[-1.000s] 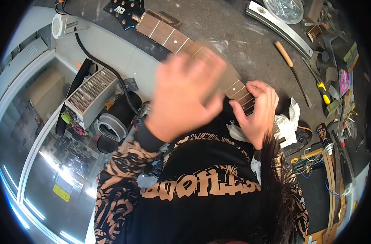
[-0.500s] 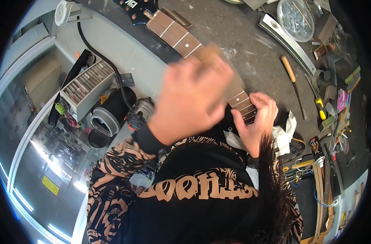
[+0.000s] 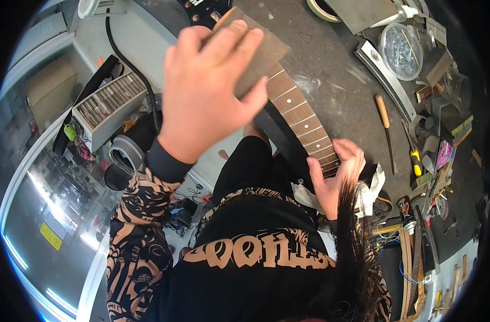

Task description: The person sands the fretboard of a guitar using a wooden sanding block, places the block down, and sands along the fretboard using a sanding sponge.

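Observation:
A guitar neck with a brown fretboard (image 3: 304, 115), pale fret lines and white dot inlays slants across the bench. My left hand (image 3: 202, 88) presses a grey-brown sheet, apparently sandpaper (image 3: 269, 48), onto the upper part of the fretboard. Its fingers lie over the sheet, with the thumb at the near edge. The sheet and hand hide that part of the neck. My right hand (image 3: 339, 174) grips the lower end, thumb on one side and fingers on the other. A bit of the black headstock (image 3: 202, 13) shows beyond the sheet.
On the grey bench lie a wooden-handled tool (image 3: 383, 112), a yellow-handled screwdriver (image 3: 415, 161) and a long metal bar (image 3: 387, 78). A round clear tub (image 3: 400, 51) holds small parts. At left stands a box of slotted pieces (image 3: 111, 104). Crumpled white paper (image 3: 369, 196) lies by my right hand.
My left hand has slid up the neck toward the headstock with the sandpaper, uncovering the middle frets. My right hand keeps its grip on the lower end. The view has shifted slightly.

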Demonstrator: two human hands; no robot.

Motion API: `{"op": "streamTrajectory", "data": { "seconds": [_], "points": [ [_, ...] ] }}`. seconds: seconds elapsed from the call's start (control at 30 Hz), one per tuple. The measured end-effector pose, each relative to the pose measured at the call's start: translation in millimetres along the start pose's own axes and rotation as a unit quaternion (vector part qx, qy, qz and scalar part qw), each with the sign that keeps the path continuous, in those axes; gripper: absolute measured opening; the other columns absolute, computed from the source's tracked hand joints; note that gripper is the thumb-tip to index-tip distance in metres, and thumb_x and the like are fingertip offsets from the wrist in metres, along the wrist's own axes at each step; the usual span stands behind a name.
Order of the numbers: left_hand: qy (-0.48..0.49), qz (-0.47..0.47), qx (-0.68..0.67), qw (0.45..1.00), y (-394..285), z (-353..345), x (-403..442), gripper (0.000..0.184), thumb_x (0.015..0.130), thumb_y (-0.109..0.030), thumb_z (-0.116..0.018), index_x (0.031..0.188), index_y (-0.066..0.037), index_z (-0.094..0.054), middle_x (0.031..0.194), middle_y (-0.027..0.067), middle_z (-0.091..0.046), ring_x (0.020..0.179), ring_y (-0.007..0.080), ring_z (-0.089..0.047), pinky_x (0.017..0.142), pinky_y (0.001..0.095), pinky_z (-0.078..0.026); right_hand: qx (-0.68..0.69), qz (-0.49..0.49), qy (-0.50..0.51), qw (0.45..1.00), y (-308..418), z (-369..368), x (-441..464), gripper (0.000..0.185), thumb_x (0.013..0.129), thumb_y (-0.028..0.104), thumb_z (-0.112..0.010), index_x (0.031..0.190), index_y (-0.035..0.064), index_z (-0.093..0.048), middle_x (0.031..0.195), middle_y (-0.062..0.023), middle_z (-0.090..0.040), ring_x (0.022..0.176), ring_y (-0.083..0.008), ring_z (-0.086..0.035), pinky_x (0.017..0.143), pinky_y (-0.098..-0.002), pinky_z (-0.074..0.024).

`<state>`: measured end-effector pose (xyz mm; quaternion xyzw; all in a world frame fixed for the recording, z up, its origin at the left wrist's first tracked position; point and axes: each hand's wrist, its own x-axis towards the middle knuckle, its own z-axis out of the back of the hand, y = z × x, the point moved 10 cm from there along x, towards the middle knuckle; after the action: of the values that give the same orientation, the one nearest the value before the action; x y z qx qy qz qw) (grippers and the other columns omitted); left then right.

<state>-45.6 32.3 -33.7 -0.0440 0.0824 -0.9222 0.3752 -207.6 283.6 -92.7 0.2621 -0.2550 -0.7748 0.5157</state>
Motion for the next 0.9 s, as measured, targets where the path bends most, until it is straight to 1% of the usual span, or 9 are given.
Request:
{"op": "streamTrajectory", "data": {
  "seconds": [0.1,0.27,0.4,0.5,0.53,0.63,0.67,0.8,0.9],
  "points": [
    [0.066,-0.085,-0.112,0.988,-70.7,-15.8,-33.7,0.065,0.085,-0.033,-0.09,0.147,-0.019,-0.083,0.153,0.0025,-0.077,0.127,0.0352,-0.066,0.107,0.0509,-0.055,0.005,0.0,-0.002,1.0,-1.6,-0.6,1.8,0.076,0.083,0.017,-0.105,0.145,0.0055,-0.063,0.142,-0.0163,-0.071,0.13,-0.0399,-0.067,0.117,-0.0565,-0.0445],
    [-0.024,-0.017,-0.009,1.0,10.4,0.6,0.9,0.076,0.084,-0.034,-0.089,0.157,-0.022,-0.077,0.156,0.0014,-0.074,0.127,0.0361,-0.066,0.105,0.0536,-0.055,0.003,0.0,-0.001,1.0,-0.2,0.2,0.9,0.075,0.084,0.018,-0.104,0.145,0.0053,-0.063,0.142,-0.0171,-0.07,0.129,-0.041,-0.066,0.116,-0.0566,-0.0444],
    [0.07,-0.1,-0.104,0.987,-67.3,-17.8,-32.2,0.077,0.084,-0.038,-0.089,0.158,-0.022,-0.076,0.16,0.0024,-0.072,0.127,0.0385,-0.065,0.104,0.0555,-0.055,-0.001,0.002,0.0,1.0,0.8,-1.0,1.8,0.075,0.085,0.019,-0.103,0.146,0.0053,-0.062,0.143,-0.0177,-0.07,0.129,-0.0413,-0.065,0.116,-0.0565,-0.0441],
    [0.027,-0.06,-0.042,0.997,-22.1,-10.8,-17.1,0.078,0.083,-0.039,-0.09,0.158,-0.022,-0.077,0.159,0.002,-0.072,0.129,0.0375,-0.064,0.105,0.0557,-0.055,-0.005,-0.007,0.006,1.0,-0.1,-2.1,0.5,0.074,0.085,0.019,-0.102,0.147,0.0055,-0.062,0.143,-0.0181,-0.07,0.129,-0.0413,-0.065,0.117,-0.0568,-0.0437],
    [-0.007,-0.02,-0.041,0.999,2.1,-0.6,-3.2,0.067,0.088,-0.039,-0.085,0.151,-0.013,-0.078,0.154,0.0054,-0.073,0.134,0.0347,-0.062,0.101,0.0532,-0.051,-0.005,-0.007,0.006,1.0,0.9,-1.6,0.9,0.074,0.085,0.018,-0.102,0.147,0.0055,-0.062,0.143,-0.0182,-0.07,0.129,-0.0414,-0.065,0.117,-0.0569,-0.0436],
    [0.015,-0.06,-0.061,0.996,-31.1,-9.5,-19.5,0.067,0.087,-0.038,-0.087,0.149,-0.015,-0.079,0.154,0.0042,-0.073,0.131,0.0336,-0.063,0.1,0.0523,-0.051,-0.015,-0.005,0.005,1.0,2.9,-2.0,4.8,0.074,0.086,0.019,-0.102,0.147,0.0052,-0.062,0.142,-0.019,-0.07,0.129,-0.0419,-0.065,0.117,-0.0572,-0.0434],
    [0.05,-0.082,-0.115,0.989,-50.5,-21.2,-37.1,0.075,0.083,-0.035,-0.089,0.156,-0.022,-0.078,0.159,0.0033,-0.073,0.13,0.0384,-0.064,0.105,0.0545,-0.055,-0.018,-0.007,0.007,1.0,3.3,-3.2,4.2,0.074,0.086,0.019,-0.102,0.147,0.0051,-0.062,0.141,-0.0193,-0.07,0.129,-0.0421,-0.065,0.118,-0.0573,-0.0433],
    [-0.004,0.007,-0.039,0.999,13.3,-1.3,-2.4,0.075,0.083,-0.034,-0.089,0.157,-0.022,-0.078,0.158,0.0031,-0.073,0.131,0.0377,-0.064,0.106,0.0537,-0.054,-0.017,0.002,-0.005,1.0,4.8,-1.2,3.9,0.072,0.087,0.022,-0.101,0.146,0.0051,-0.063,0.141,-0.0187,-0.071,0.129,-0.0412,-0.066,0.117,-0.057,-0.0437],
    [0.02,-0.053,-0.056,0.997,-27.4,-8.7,-17.8,0.073,0.081,-0.033,-0.091,0.152,-0.02,-0.08,0.156,0.0034,-0.074,0.13,0.0372,-0.065,0.105,0.0528,-0.055,-0.013,-0.001,0.005,1.0,6.3,-3.0,4.6,0.069,0.091,0.014,-0.097,0.148,0.0063,-0.06,0.144,-0.0204,-0.067,0.133,-0.0429,-0.062,0.118,-0.0575,-0.0438]
  ]
}}
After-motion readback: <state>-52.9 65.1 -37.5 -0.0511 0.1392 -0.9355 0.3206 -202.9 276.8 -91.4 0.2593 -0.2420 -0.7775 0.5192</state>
